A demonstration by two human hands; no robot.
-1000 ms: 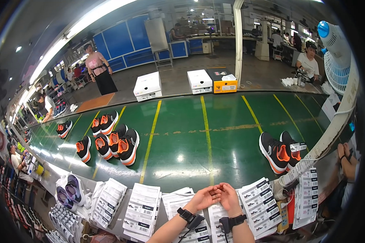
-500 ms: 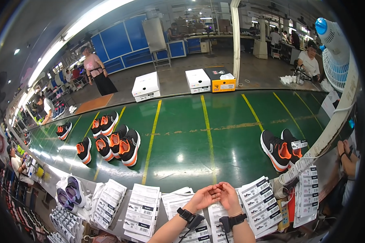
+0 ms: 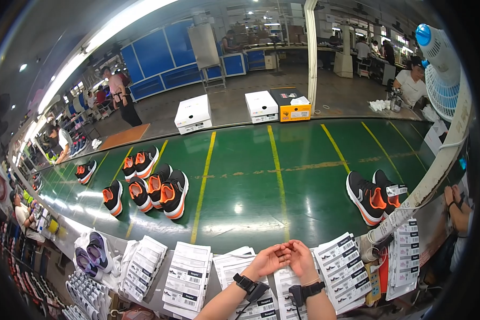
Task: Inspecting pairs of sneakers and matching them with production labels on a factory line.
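Observation:
My left hand and my right hand rest together at the near edge of the green conveyor belt. Their fingertips touch, with the fingers loosely curled and the palms empty. Below them lie stacks of printed label sheets, the closest partly hidden by my wrists. Each wrist wears a black strapped device with a cable. Black shoes with orange linings stand grouped on the belt to the left. To the right is another black and orange pair, one shoe bearing a white label.
White shoeboxes and an orange-black box stand along the belt's far edge. A whitish post and a fan rise at right. Purple shoes sit at lower left. Co-workers stand or sit around; one person's hands show far right.
The belt has carried its yellow lines and the shoes slightly to the right. My hands have stayed still. The standing person at the far left has shifted and turned.

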